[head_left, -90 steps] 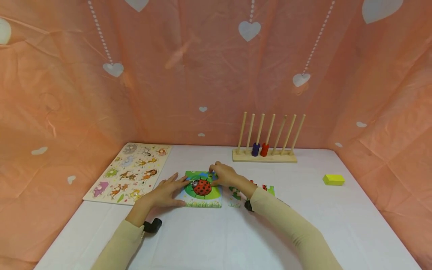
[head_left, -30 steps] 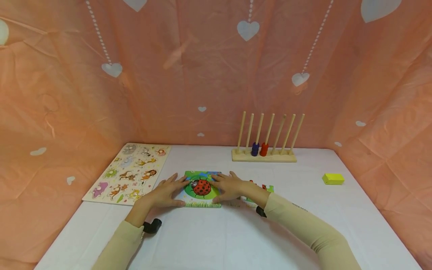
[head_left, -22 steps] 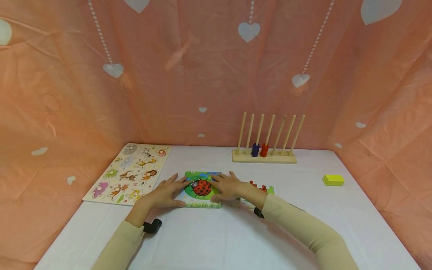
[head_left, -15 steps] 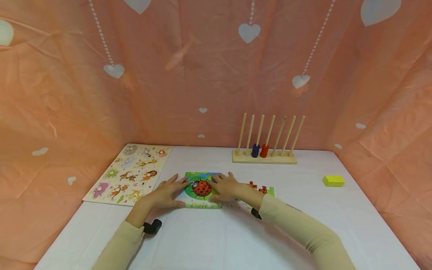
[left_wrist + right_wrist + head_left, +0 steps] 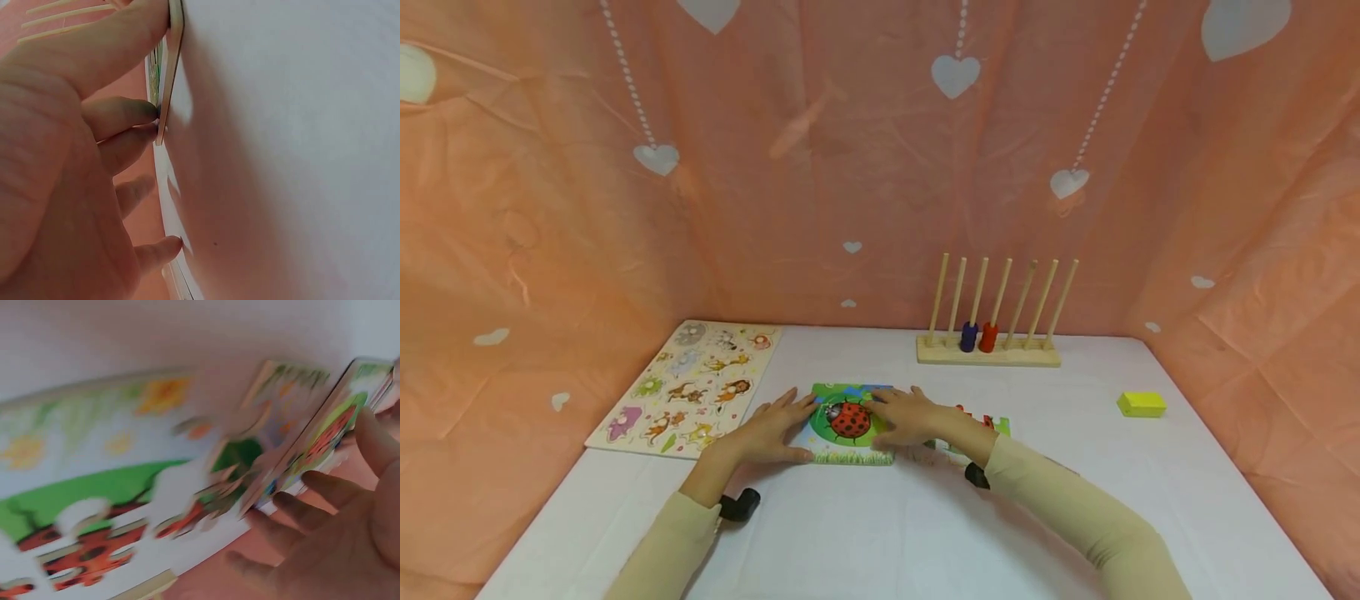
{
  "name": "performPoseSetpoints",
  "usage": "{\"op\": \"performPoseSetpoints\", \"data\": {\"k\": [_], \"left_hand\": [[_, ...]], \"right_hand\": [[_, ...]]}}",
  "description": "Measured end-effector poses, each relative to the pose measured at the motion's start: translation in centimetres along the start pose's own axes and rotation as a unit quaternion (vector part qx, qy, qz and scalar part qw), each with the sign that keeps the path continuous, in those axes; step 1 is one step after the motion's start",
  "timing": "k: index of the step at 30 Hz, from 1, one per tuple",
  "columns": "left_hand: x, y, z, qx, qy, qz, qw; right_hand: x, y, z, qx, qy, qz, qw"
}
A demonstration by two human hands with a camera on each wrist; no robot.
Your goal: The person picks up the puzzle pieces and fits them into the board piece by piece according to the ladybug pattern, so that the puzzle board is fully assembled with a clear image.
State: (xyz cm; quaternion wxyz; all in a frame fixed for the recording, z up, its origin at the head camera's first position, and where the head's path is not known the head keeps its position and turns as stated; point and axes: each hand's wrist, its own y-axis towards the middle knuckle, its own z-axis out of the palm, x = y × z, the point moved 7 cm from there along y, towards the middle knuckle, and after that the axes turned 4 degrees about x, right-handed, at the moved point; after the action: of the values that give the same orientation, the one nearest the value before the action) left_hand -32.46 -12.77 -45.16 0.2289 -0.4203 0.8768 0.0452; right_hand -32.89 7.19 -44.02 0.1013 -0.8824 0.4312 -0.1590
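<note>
A square ladybug picture board [image 5: 850, 423] lies flat on the white table in the head view. My left hand [image 5: 772, 429] spreads along its left edge, with thumb and fingertips at the rim. In the left wrist view, the thumb and two fingers meet the thin edge of the board [image 5: 170, 81]. My right hand [image 5: 910, 417] lies over the board's right edge, fingers extended and thumb apart. Seen from the right wrist, its fingers [image 5: 290, 512] reach along the board [image 5: 325, 431]. Beside it lie ladybug jigsaw pieces [image 5: 94, 550], partly hidden by the right forearm in the head view.
An animal peg puzzle [image 5: 692, 387] lies at the left. Toward the back, a wooden rack [image 5: 988, 357] with upright rods carries blue beads [image 5: 969, 337] and red beads [image 5: 988, 337]. A yellow block [image 5: 1142, 405] sits at the right. Orange cloth [image 5: 880, 167] encloses the table.
Three seconds ago my right hand's fingers were bunched at the board's upper right corner; it has since drawn back and spread over the right edge. My left hand has stayed put.
</note>
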Motion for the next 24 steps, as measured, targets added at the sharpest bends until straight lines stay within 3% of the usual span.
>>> {"op": "performPoseSetpoints", "data": {"k": [6, 14, 24], "left_hand": [[0.0, -0.1, 0.1, -0.005, 0.001, -0.004, 1.0], [0.2, -0.3, -0.2, -0.014, -0.009, -0.018, 0.9997], [0.1, -0.2, -0.2, -0.022, -0.003, -0.004, 0.9997]], "right_hand": [[-2.5, -1.4, -1.3, -0.034, 0.071, -0.035, 0.9963], [-5.8, -2.8, -1.6, -0.043, 0.1, -0.009, 0.994], [-6.4, -3.4, -1.2, -0.067, 0.113, -0.017, 0.9912]]}}
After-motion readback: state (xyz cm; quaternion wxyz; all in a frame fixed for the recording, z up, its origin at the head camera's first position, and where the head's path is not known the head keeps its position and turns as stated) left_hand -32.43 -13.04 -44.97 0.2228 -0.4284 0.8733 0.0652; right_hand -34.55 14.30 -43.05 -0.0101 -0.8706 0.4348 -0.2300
